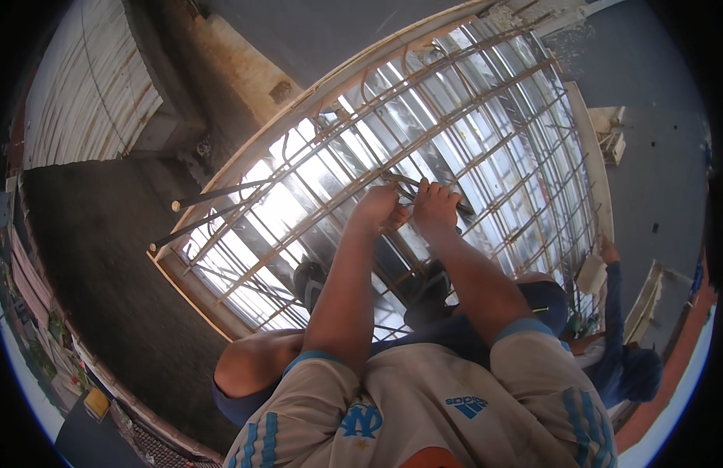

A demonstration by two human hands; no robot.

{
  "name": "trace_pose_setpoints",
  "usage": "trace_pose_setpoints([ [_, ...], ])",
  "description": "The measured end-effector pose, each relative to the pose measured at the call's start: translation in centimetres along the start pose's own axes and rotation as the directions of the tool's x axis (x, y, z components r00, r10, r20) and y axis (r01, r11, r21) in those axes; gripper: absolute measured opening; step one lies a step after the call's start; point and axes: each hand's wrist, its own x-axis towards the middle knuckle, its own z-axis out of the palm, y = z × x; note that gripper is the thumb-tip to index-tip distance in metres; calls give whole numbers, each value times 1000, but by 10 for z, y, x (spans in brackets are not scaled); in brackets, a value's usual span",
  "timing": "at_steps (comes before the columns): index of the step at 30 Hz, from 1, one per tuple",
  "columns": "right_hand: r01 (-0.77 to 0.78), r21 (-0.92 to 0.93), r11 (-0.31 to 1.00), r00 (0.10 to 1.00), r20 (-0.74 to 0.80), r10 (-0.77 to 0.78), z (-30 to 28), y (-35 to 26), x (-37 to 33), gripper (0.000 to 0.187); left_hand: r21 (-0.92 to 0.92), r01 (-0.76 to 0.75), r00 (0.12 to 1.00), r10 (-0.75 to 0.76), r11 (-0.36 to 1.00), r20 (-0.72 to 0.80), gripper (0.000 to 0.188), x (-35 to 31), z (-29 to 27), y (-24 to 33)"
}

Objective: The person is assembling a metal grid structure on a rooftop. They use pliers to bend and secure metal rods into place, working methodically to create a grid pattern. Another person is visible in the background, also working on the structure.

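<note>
My two hands meet over a grid of rusty reinforcing bars point(447, 117), which lies above shiny corrugated metal sheeting point(299, 148). My right hand point(437, 207) is closed around a dark, slim metal tool point(406, 181), its fingers curled over the top. The tool's exact kind is too small to tell; one end reaches toward a bar crossing ahead of my left hand. Just beside it, my left hand point(381, 209) is closed with its fingers curled in. What it pinches, if anything, is hidden. Dark shoes point(308, 282) show on the sheeting below my arms.
Wooden form boards point(191, 292) border the grid. Two thick bar ends point(176, 206) stick out past its left edge. At the right, another person's hand point(609, 251), in a dark blue sleeve point(613, 300), rests near the board. Dark ground point(104, 242) lies lower at the left.
</note>
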Motion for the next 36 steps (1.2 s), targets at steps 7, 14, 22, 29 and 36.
trace_pose_setpoints([
  [7, 74, -12, 997, 997, -29, -74, 4, -9, -11, 52, -6, -1, 998, 1, 1000, 56, 41, -6, -16, -6],
  [14, 88, 153, 984, 993, 63, -99, 10, -9, -3, 42, -61, -23, 994, 30, 998, 104, 40, 4, -26, -13],
  [22, 270, 419, 867, 917, 164, -364, 50, 1, 19, 30, -38, -111, 991, 114, 993, 72, 52, 4, -33, -8],
  [29, -546, 785, 293, 703, 620, -349, -41, -1, 14, 25, -413, -72, 995, 36, 908, -94, 50, 62, -32, -64],
  [36, -703, 711, 14, 596, 600, -534, -20, 20, 20, 24, -648, -115, 993, 82, 753, -81, 39, 68, -8, -71],
])
